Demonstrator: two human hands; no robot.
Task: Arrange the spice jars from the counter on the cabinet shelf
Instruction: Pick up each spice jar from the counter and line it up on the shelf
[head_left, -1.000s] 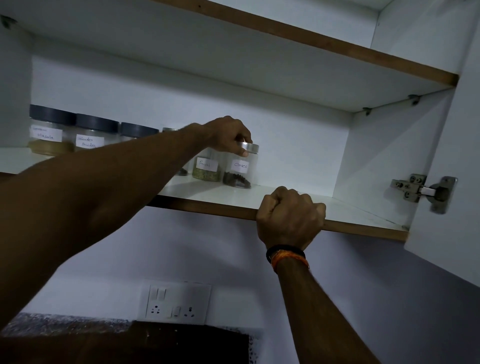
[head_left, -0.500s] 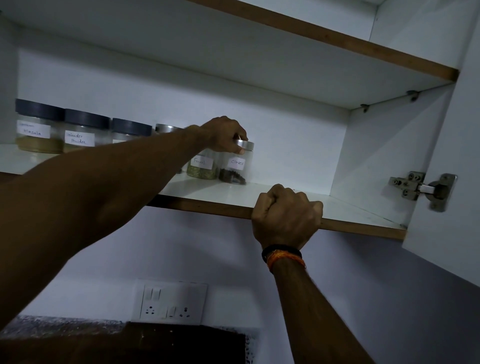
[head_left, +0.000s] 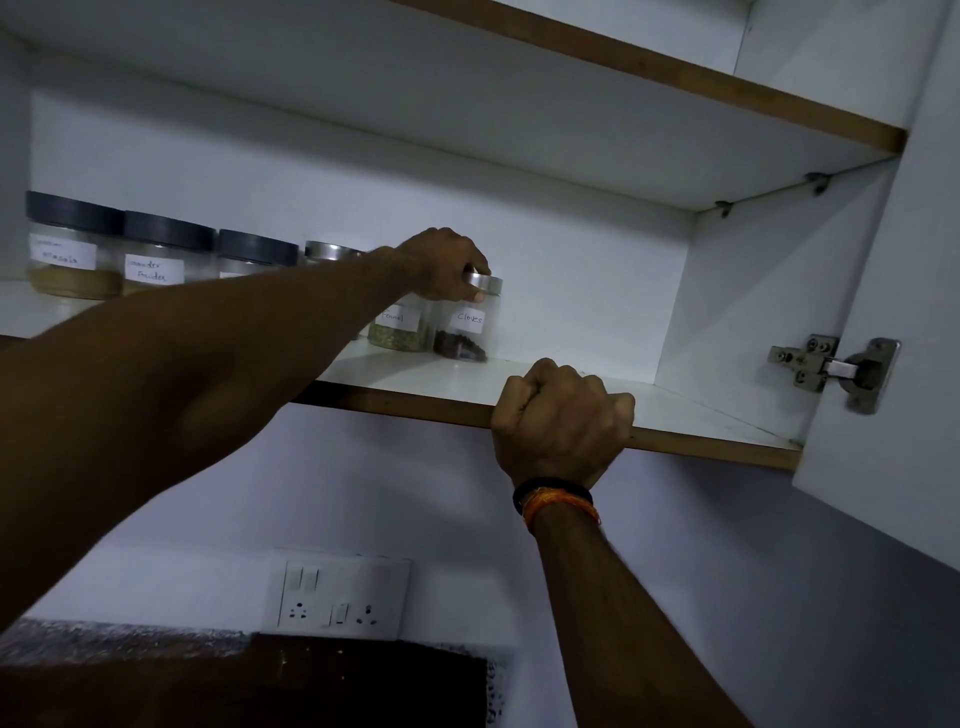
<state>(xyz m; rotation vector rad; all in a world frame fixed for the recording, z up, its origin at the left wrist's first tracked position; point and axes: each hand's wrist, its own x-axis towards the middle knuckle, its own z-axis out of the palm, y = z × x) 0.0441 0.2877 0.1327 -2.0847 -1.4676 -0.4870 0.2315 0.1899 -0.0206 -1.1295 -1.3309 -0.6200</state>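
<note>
**Glass-clear cloves jar, held by its metal lid**

Clear-walled and capped in brushed metal, the cloves jar (head_left: 467, 325) stands upright on the cabinet shelf (head_left: 701, 415), at the right end of the row. The left hand (head_left: 444, 265) comes down over it from above, fingers curled round the lid's rim, so the grip is on the cap and not on the body. Touching it on its left is the fennel jar (head_left: 399, 330), and further left of the cloves jar stand another metal-lidded jar (head_left: 332, 252), mostly hidden behind the forearm, and three wider dark-lidded jars (head_left: 166, 254). To the right of the cloves jar the shelf runs on to the cabinet's side wall. In front and to the right of the cloves jar, the right hand (head_left: 561, 415) is clenched over the shelf's wooden front edge, apparently steadying the reach.

Only a shallow layer of cloves lies at the bottom, so the jar is probably light and easy to nudge or tip. Its walls look rigid and smooth; whether glass or hard plastic cannot be told, so it is best treated as breakable. A lid grip suits small slides and turns along the shelf, provided the cap is screwed tight. For any real lift, fingers round the body near the label would be safer, though the neighbour touching its left side leaves little room there.
</note>
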